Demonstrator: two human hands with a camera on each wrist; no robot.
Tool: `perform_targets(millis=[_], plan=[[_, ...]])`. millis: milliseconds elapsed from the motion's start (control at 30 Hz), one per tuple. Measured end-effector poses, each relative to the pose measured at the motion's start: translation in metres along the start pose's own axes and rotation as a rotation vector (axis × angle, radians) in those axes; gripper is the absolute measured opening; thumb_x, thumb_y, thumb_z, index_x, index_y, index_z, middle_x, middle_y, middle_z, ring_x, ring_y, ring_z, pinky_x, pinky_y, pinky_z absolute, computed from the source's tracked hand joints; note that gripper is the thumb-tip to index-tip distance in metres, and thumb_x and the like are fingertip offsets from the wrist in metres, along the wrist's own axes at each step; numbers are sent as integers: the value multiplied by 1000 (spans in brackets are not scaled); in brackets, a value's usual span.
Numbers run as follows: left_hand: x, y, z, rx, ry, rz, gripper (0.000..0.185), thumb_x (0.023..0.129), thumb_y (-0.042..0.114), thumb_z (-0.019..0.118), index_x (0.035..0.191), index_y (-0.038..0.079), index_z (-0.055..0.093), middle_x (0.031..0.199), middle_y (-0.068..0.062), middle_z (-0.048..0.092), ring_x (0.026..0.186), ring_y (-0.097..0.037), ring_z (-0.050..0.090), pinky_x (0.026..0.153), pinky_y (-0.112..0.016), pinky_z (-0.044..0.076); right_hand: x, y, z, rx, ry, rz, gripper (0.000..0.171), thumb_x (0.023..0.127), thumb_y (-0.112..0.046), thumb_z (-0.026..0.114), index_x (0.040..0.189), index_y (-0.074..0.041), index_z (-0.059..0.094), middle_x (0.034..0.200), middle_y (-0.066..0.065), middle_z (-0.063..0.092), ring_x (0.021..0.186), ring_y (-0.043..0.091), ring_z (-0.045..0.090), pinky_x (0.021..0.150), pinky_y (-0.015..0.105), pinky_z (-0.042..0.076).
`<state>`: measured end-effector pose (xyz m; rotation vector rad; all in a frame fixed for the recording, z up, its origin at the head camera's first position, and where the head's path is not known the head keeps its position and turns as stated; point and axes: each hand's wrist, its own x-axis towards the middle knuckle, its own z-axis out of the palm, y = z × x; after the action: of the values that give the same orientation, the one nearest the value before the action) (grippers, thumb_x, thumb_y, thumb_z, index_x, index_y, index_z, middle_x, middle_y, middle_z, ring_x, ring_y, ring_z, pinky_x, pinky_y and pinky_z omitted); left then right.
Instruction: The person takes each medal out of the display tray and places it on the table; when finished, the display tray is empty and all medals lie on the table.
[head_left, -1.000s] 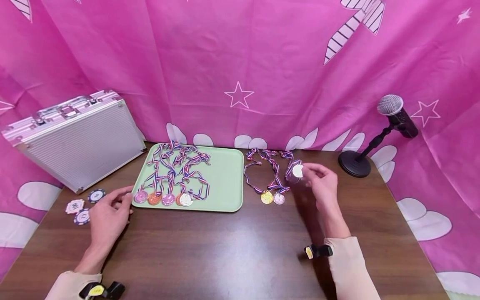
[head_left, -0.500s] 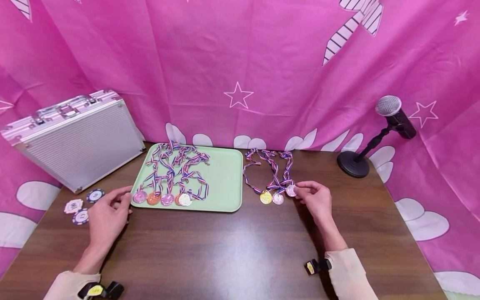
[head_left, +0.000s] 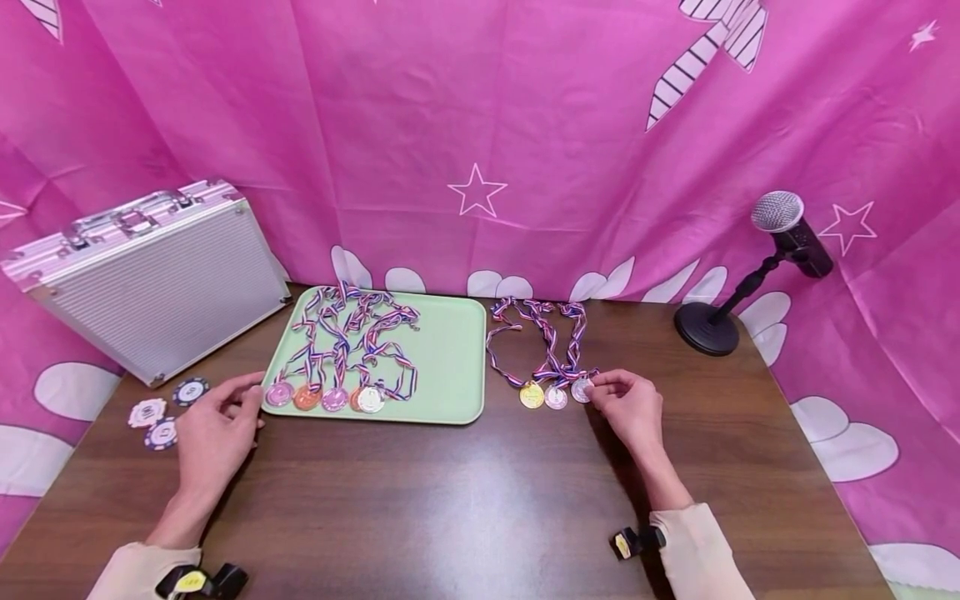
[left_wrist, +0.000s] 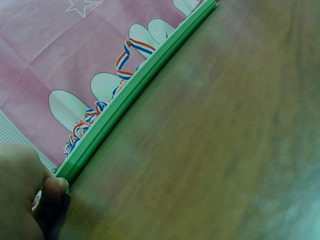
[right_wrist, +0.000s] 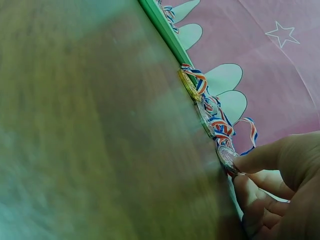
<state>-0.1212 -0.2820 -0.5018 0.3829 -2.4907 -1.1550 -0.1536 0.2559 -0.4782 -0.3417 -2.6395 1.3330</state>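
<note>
My right hand [head_left: 632, 410] pinches the rim of a silver medal [head_left: 581, 389] between thumb and fingers; in the right wrist view this medal [right_wrist: 228, 157] is slightly tilted, low over the table. Its striped ribbon [head_left: 576, 333] runs back from it. To its left lie another silver medal [head_left: 556, 397] and a gold medal [head_left: 532, 394], ribbons stretched behind them. My left hand [head_left: 217, 433] holds the front left corner of a light green tray [head_left: 450, 367], thumb against the rim in the left wrist view. On the tray's left half, several medals form a row at the front, including a bronze medal [head_left: 306, 397].
A silver case [head_left: 165, 283] stands at the back left, with several poker chips [head_left: 147, 412] in front of it. A microphone [head_left: 791, 229] on a black stand [head_left: 707, 328] is at the back right. A pink curtain [head_left: 480, 125] hangs behind the wooden table [head_left: 450, 500].
My right hand has brought the silver medal forward and left, laying its ribbon out beside the other two, then lowered it slightly further. My left hand has stayed at the tray corner.
</note>
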Motion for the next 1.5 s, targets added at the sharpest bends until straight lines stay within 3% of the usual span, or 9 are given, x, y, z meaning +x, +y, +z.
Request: perform_targets(millis=[233, 567, 767, 1033, 1267, 1500], plan=[[0, 0, 0, -4, 4, 6, 29, 109, 19, 67, 131, 5, 80, 82, -10, 75, 46, -1, 58, 40, -21, 43, -3, 0, 0, -118, -14, -68, 11, 90, -14, 87, 97, -5, 87, 81, 5, 80, 72, 11, 67, 70, 23, 49], [0, -1, 0, 3, 1, 0, 30, 110, 20, 66, 133, 5, 80, 88, -14, 76, 47, -1, 58, 40, -21, 43, -2, 3, 2, -134, -4, -103, 11, 89, -15, 89, 96, -6, 88, 79, 3, 79, 70, 10, 67, 68, 24, 48], [0, -1, -1, -7, 4, 6, 30, 110, 19, 66, 132, 5, 80, 87, -14, 77, 47, -1, 58, 40, -21, 44, -3, 1, 0, -99, -4, -91, 11, 91, -15, 88, 96, -5, 87, 81, 6, 80, 69, 8, 67, 67, 21, 48], [-1, 1, -1, 3, -9, 2, 31, 111, 20, 66, 134, 5, 79, 90, -15, 77, 48, -2, 59, 41, -22, 43, -3, 1, -5, 12, 33, -39, 11, 93, -12, 87, 96, -2, 86, 79, 7, 79, 59, 4, 64, 56, 18, 51], [0, 0, -2, 4, -5, 3, 31, 110, 20, 66, 133, 5, 80, 87, -14, 77, 47, -1, 59, 41, -21, 44, -5, -8, -3, 37, 109, -86, 7, 95, -10, 86, 93, -4, 86, 76, 6, 76, 63, 4, 62, 58, 16, 48], [0, 0, 0, 0, -5, -3, 30, 110, 20, 66, 133, 6, 80, 86, -13, 77, 47, -2, 59, 41, -21, 44, -19, -29, 9, 99, 42, -156, 6, 94, -9, 87, 97, -4, 86, 81, 6, 78, 68, 6, 64, 64, 15, 49]])
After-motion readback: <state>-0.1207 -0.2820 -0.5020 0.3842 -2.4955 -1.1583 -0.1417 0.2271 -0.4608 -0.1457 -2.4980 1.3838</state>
